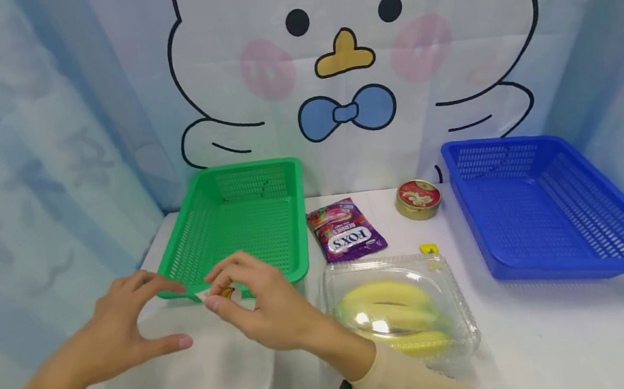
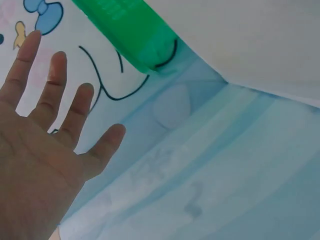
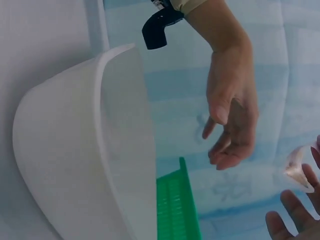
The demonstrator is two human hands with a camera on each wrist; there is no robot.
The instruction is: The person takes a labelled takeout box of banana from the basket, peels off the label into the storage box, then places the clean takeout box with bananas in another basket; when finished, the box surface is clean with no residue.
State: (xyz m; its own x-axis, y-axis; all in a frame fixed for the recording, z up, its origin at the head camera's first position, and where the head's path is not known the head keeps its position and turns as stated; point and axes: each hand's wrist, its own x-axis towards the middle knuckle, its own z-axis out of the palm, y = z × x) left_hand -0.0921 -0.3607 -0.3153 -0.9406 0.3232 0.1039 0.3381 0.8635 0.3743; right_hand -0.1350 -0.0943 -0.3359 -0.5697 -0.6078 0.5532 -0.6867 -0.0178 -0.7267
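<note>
My right hand [image 1: 261, 306] pinches a small see-through packet [image 1: 229, 293] between thumb and fingers, with something brown showing in it. In the right wrist view the packet [image 3: 298, 172] appears at the right edge by the fingertips. My left hand [image 1: 117, 332] holds nothing; its thumb and fingers are spread apart, pointing toward the packet. The left wrist view shows that palm and its fingers stretched out. Both hands are above a white plastic tub [image 1: 194, 381], whose deep wall shows in the right wrist view. Just behind the hands is a green basket [image 1: 302, 222].
Right of the green basket lie a purple candy bag [image 1: 346, 229] and a round gold tin [image 1: 418, 199]. A clear clamshell box of bananas [image 1: 399, 318] sits in front of them, with a small yellow piece [image 1: 429, 249] behind it. A blue basket [image 1: 476, 225] stands at the right.
</note>
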